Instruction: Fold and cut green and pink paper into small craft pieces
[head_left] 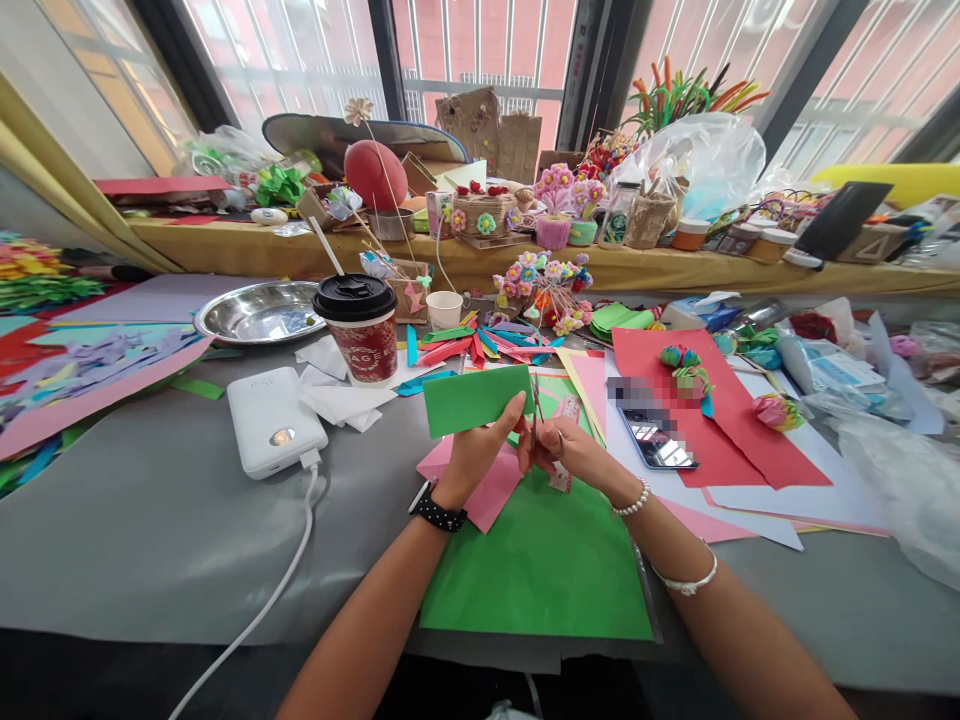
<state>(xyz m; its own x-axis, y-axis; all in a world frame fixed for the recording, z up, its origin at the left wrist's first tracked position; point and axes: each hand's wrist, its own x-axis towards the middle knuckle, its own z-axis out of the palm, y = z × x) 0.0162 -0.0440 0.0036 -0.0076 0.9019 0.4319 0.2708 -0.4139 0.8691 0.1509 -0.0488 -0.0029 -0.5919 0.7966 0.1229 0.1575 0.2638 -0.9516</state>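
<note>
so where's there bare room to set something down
Widest: grey table left of the white cable, nearer than the power bank. Also: between cable and left arm, and right of the right arm, nearer than the papers. Crowded: table's far side, ledge.

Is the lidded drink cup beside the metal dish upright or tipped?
Upright: the cup stands base down, with its black lid on top.
</note>
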